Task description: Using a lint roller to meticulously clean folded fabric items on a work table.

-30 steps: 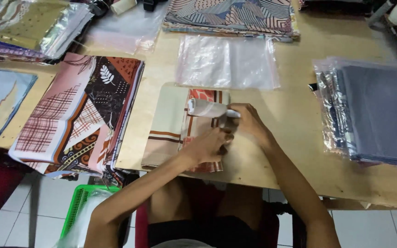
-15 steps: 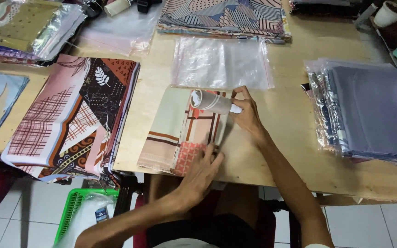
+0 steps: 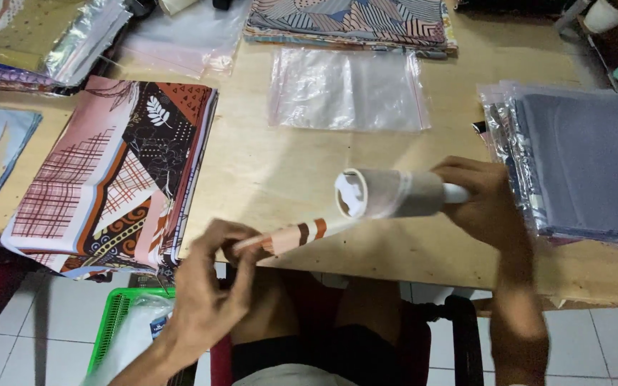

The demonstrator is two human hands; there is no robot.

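Single head view, steeply down, close over wooden table [image 3: 266, 171].

scarf stack [image 3: 112, 179] table-left | plastic bag [image 3: 348, 89] centre-back | bagged pile [image 3: 581, 164] right

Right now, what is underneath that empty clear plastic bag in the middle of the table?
Through the clear plastic bag only the bare wooden table shows. Its far edge touches a stack of patterned folded cloths; whether it tucks under them cannot be told.
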